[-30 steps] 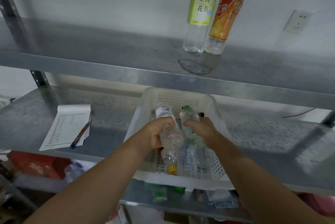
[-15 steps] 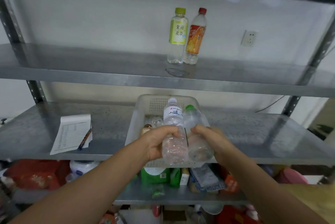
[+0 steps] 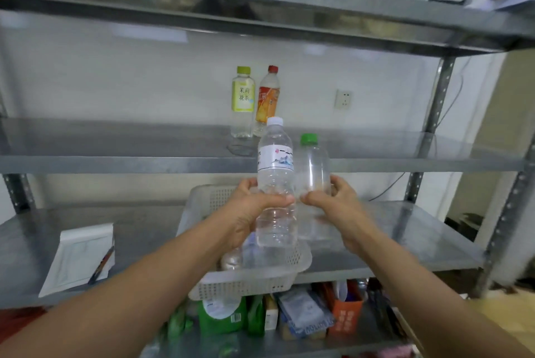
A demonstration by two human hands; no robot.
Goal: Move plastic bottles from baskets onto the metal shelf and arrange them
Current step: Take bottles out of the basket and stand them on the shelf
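Head view: the left hand (image 3: 249,207) is curled round the lower half of a clear bottle with a white cap (image 3: 275,184), thumb across the front, holding it upright. The right hand (image 3: 335,207) grips a second clear bottle with a green cap (image 3: 314,166), fingers wrapped round its far side, also upright. The two bottles are pressed side by side, above the white plastic basket (image 3: 246,285) on the lower metal shelf and in front of the edge of the middle shelf (image 3: 115,160).

The white-capped bottle carries a white label with a blue mountain drawing and a small red mark; its writing is too small to read. The green-capped bottle seems to bear no label, though glare makes that uncertain.

On the middle shelf two bottles stand touching: one with a yellow-green cap (image 3: 243,103) and a label reading 茉莉花茶, and one with a red cap (image 3: 267,100) and an orange label whose characters are only partly legible.

More clear bottles lie in the basket. A notepad (image 3: 78,259) with a pen (image 3: 101,265) on it lies on the lower shelf, left of the basket.
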